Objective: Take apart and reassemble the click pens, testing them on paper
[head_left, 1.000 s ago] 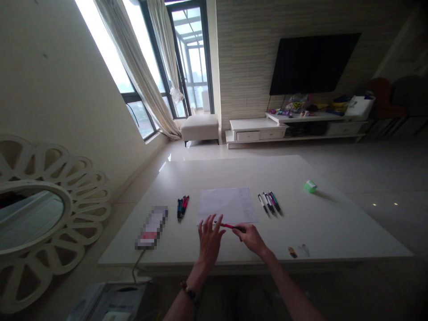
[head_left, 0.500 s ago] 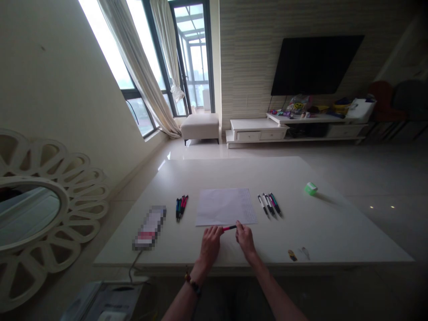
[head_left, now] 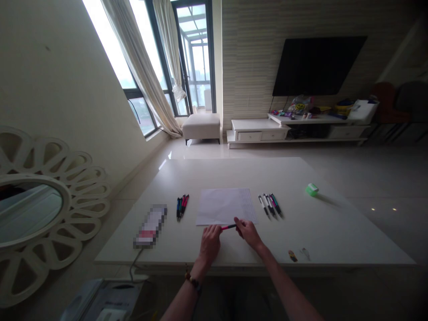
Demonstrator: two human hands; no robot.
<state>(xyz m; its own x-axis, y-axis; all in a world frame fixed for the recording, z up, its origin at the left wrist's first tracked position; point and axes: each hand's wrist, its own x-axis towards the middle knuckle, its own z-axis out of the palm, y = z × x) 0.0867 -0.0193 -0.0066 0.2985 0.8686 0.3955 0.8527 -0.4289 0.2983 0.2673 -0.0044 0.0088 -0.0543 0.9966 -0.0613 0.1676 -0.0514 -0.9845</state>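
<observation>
A pink-and-black pen (head_left: 228, 227) lies level between my hands, just above the near edge of a white sheet of paper (head_left: 223, 207). My left hand (head_left: 210, 242) is closed round its pink end. At the dark end, the fingers of my right hand (head_left: 248, 232) pinch it, hiding the tip. Left of the paper rests a small bunch of coloured pens (head_left: 182, 207), dark, blue and pink. To its right, several pens (head_left: 270, 205) with white, purple and green barrels lie side by side.
All this is on a white table (head_left: 287, 174). A blurred-out phone (head_left: 150, 226) with a cable is at the left, a green-and-white box (head_left: 312, 190) at the right. Near the front edge lie a small yellow-black item (head_left: 293, 255) and a thin clear piece (head_left: 305, 253). A round mirror (head_left: 30, 214) stands far left.
My right hand has turned on the pen's dark end, its wrist and forearm swinging outward to the right. My left hand keeps its hold. The view has shifted slightly.
</observation>
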